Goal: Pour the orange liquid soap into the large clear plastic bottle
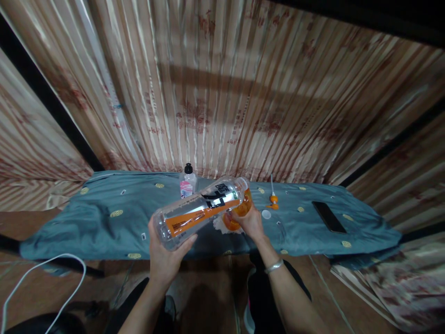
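Note:
A large clear plastic bottle (198, 211) with an orange and black label lies tilted in the air, its neck higher than its base. My left hand (167, 260) is closed around its base end. My right hand (252, 223) grips an orange see-through bottle (246, 204) that stands on a whitish patch (219, 224) on the cloth. The clear bottle's neck is at the orange bottle's top; whether the two mouths touch I cannot tell. Some of the orange bottle is hidden behind the clear bottle and my fingers.
Behind stands a small bottle with a black cap (188, 180). To the right lie an orange pump head (274, 200), a small white disc (266, 214) and a dark phone (328, 216). A green patterned cloth (104, 227) covers the table; a white cable (74, 258) loops at lower left.

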Demonstrator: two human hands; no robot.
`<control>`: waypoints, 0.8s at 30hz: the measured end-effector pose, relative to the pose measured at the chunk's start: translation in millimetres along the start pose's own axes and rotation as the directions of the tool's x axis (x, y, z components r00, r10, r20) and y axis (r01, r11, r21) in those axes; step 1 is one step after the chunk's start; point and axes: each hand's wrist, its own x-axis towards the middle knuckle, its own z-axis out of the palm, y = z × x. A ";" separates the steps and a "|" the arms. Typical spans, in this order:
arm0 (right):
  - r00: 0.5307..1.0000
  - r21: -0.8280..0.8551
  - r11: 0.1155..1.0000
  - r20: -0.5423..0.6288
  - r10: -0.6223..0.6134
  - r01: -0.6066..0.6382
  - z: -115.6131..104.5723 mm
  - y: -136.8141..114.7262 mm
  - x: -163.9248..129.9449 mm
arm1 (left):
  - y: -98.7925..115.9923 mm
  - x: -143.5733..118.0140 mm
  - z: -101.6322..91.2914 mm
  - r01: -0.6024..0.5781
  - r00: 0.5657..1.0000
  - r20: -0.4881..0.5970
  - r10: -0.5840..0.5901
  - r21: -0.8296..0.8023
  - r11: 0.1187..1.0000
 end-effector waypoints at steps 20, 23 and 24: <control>1.000 0.009 1.000 0.010 0.013 -0.013 -2.5 -3.1 -0.7 | 0.8 -1.8 1.1 0.037 0.999 0.018 -0.037 -0.030 0.999; 1.000 0.023 1.000 0.013 0.009 -0.009 -2.0 -3.2 -0.9 | 3.2 -2.2 1.8 0.049 0.999 0.021 -0.048 -0.041 0.998; 1.000 0.027 1.000 0.014 0.004 -0.005 -2.0 -3.2 -1.0 | 4.4 -2.1 2.2 0.052 0.998 0.020 -0.052 -0.039 0.998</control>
